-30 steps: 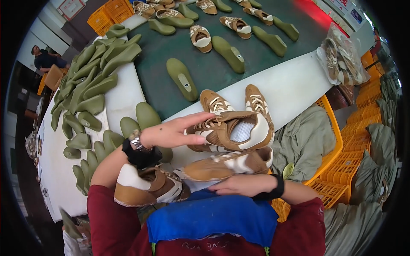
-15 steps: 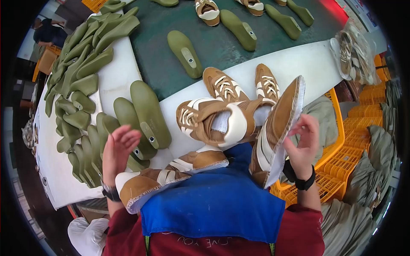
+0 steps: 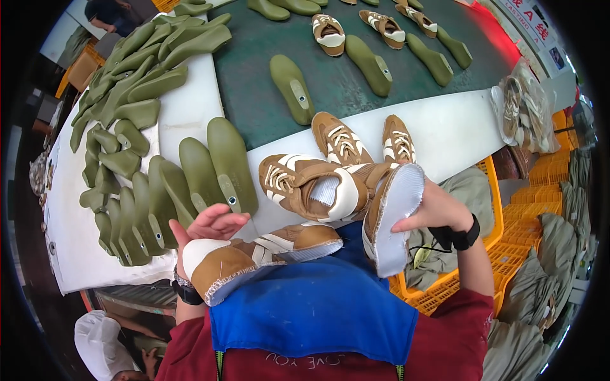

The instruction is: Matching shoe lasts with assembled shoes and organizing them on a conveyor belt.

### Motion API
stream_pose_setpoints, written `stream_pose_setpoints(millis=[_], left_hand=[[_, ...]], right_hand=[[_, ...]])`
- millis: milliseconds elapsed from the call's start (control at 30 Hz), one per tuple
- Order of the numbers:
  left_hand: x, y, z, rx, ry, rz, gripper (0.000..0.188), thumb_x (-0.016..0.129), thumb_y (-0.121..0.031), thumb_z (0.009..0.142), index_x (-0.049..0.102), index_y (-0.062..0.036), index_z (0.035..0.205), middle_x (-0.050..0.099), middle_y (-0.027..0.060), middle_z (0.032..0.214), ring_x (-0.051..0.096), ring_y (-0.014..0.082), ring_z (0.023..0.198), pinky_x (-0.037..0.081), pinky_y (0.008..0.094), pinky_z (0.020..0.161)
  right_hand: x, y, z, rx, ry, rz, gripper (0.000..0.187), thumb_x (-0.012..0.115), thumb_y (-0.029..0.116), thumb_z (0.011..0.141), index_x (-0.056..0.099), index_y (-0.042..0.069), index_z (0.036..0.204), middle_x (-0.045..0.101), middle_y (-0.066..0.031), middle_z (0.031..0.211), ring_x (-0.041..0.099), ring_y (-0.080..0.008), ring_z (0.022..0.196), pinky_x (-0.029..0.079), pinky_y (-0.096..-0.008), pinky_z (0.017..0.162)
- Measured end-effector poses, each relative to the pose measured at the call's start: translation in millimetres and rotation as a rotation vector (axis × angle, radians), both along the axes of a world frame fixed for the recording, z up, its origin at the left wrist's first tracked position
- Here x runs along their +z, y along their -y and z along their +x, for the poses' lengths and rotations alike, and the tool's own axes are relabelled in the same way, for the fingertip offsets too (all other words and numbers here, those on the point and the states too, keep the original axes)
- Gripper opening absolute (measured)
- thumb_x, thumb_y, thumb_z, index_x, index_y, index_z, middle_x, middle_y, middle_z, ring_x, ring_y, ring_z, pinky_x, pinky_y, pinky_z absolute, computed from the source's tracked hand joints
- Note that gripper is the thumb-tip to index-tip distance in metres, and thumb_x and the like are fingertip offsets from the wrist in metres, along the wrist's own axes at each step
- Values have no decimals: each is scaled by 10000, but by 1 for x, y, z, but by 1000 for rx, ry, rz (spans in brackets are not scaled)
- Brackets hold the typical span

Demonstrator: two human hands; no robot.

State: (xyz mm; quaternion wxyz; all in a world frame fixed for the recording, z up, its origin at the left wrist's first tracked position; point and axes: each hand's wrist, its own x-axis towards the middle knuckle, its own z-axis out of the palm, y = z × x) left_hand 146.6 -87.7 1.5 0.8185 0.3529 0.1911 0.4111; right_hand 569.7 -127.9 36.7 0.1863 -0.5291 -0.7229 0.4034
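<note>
My right hand (image 3: 435, 209) grips a brown-and-white shoe upper (image 3: 376, 213), its thumb on the white stitched-in bottom (image 3: 394, 222), which faces toward me. A second such shoe upper (image 3: 270, 247) lies on its side across the blue apron (image 3: 311, 305), toe to the right. Behind its white heel, my left hand (image 3: 206, 232) has its fingers stretched out and apart, near or against the heel; the shoe partly hides the palm. Beyond them, another laced shoe upper (image 3: 279, 181) rests at the white table's edge, with two more uppers (image 3: 341, 141) (image 3: 398, 140) just past it.
Green shoe lasts (image 3: 232, 168) stand in a row on the white table (image 3: 184, 120), with a heap behind. A dark green belt (image 3: 248, 82) carries lasts and shoes. Bagged shoes (image 3: 524, 111) are at right, above yellow crates (image 3: 499, 260) and grey-green cloth. Another person (image 3: 101, 346) is at lower left.
My right hand has tilted its shoe upper so the white bottom turns toward me, and has closed around it. My left hand has moved down and right to the other upper's heel.
</note>
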Motion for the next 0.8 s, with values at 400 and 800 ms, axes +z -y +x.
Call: stream_pose_setpoints(millis=[400, 800], left_hand=[[7, 6, 13, -407, -552, -283, 572, 542, -373, 893, 455, 9, 1310, 620, 227, 1057, 585, 253, 1011, 466, 324, 871], [8, -11, 41, -505, -614, -93, 562, 543, -359, 921, 392, -65, 1376, 670, 178, 953, 627, 177, 883, 486, 278, 776]], right_hand=[[24, -1, 21, -315, -30, 17, 617, 781, 287, 674, 572, -65, 1135, 520, -176, 1149, 515, -288, 1075, 400, -334, 950], [22, 70, 190, -959, -356, -27, 485, 723, 274, 784, 576, -51, 1112, 654, -62, 953, 609, -126, 811, 483, -268, 746]])
